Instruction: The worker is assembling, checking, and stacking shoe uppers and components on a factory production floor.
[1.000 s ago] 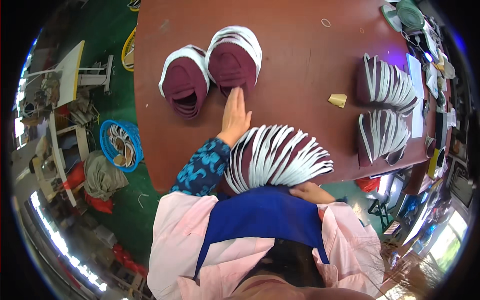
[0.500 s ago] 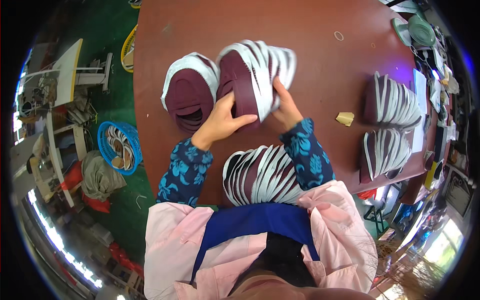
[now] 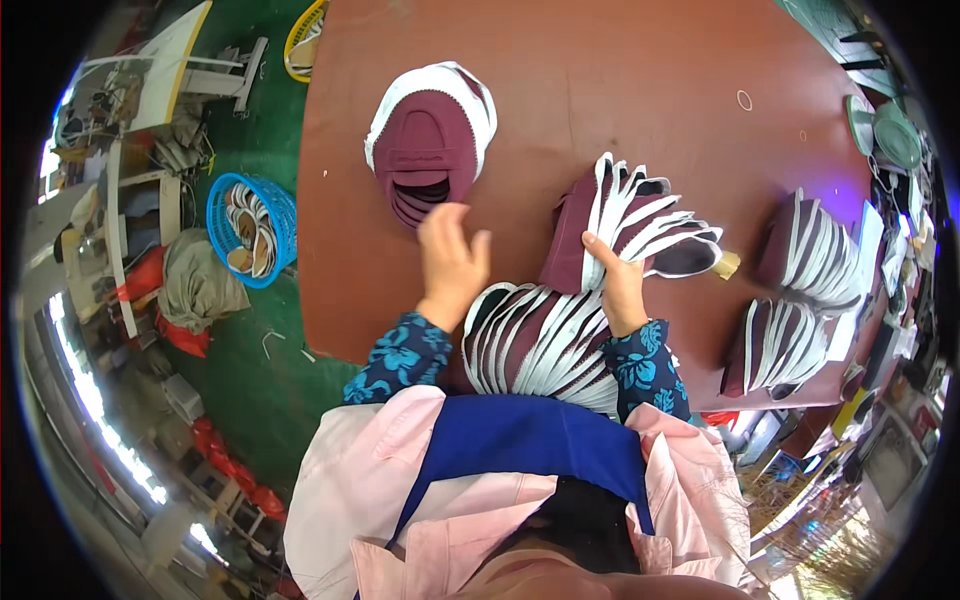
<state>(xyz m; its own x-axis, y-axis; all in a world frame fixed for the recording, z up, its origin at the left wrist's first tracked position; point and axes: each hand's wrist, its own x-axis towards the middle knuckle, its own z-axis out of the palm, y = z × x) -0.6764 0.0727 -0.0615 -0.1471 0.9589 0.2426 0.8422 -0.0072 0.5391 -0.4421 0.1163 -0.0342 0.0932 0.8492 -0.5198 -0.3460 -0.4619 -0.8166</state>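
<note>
Maroon shoe uppers with white edging lie in bundles on the reddish-brown table (image 3: pixel 560 80). My right hand (image 3: pixel 622 295) grips one fanned-out bundle of shoe uppers (image 3: pixel 572 225), thumb on its near side. My left hand (image 3: pixel 452 265) is empty, its fingers apart, just below a second stack (image 3: pixel 430 130) whose top upper lies face up. Close to my body a large fanned bundle (image 3: pixel 535 340) lies between my forearms. Part of it is hidden behind my right sleeve.
Two more bundles of uppers, a farther one (image 3: pixel 812 255) and a nearer one (image 3: pixel 778 345), lie at the right. A yellowish scrap (image 3: pixel 728 265) and a pale ring (image 3: pixel 744 100) are on the table. Left of it, a blue basket (image 3: pixel 283 235) holds pieces on the green floor.
My right hand has carried a bundle of uppers rightward, away from the left stack. My left hand has let go of that bundle. The whole view has shifted slightly.
</note>
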